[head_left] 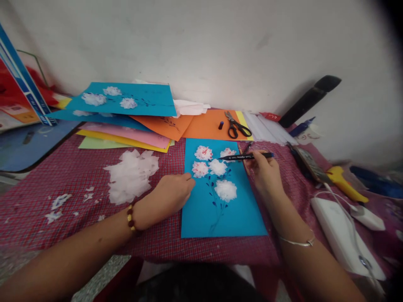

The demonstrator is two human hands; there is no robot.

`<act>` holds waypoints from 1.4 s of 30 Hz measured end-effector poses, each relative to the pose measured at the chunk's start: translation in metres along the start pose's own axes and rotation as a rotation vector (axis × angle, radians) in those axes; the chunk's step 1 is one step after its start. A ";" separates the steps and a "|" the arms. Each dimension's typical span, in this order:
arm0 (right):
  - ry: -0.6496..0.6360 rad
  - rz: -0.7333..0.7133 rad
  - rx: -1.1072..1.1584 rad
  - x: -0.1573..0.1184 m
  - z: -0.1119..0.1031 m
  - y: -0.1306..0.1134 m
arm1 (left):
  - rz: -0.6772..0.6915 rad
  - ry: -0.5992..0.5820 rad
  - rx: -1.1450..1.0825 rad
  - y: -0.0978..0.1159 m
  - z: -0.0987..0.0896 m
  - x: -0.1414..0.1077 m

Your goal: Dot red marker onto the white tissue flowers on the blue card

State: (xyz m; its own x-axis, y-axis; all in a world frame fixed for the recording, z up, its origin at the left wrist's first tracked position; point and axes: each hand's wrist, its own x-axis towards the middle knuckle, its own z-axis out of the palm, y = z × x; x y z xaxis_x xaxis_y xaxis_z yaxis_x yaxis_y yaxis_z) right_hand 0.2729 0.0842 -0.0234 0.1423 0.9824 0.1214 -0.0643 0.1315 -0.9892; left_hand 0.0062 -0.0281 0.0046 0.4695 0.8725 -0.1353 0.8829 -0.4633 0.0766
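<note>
A blue sheet point(197, 214) lies on the checked cloth, bearing several white tissue flowers and drawn dark stems and leaves. Some of the upper flowers have red marks; the lowest flower point(226, 191) is plain white. My right hand point(267, 172) pinches a black marker point(242, 157), its tip pointing left at the upper flowers. My left hand point(173, 193) has its fingers curled together at the sheet's left edge; anything between the fingertips is too small to make out. To its left lies a heap of white tissue pieces point(130, 174).
Finished blue flower sheets point(151, 98) rest on coloured papers at the back left. Scissors point(236, 126) and a marker cap point(221, 125) lie on orange paper point(204, 128). At the right are a phone point(310, 163), a yellow glue gun point(344, 184) and a white power strip point(343, 235).
</note>
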 end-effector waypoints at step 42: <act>-0.066 -0.204 -0.268 -0.014 0.000 -0.015 | 0.030 0.107 -0.002 -0.004 0.009 0.001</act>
State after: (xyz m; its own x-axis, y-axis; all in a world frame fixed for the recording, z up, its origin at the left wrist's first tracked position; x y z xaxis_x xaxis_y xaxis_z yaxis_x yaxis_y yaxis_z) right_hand 0.2723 0.0687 -0.0100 0.0610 0.9470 0.3154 0.2218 0.2952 -0.9293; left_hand 0.0036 -0.0267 -0.0049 0.4928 0.8698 -0.0262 0.8683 -0.4895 0.0808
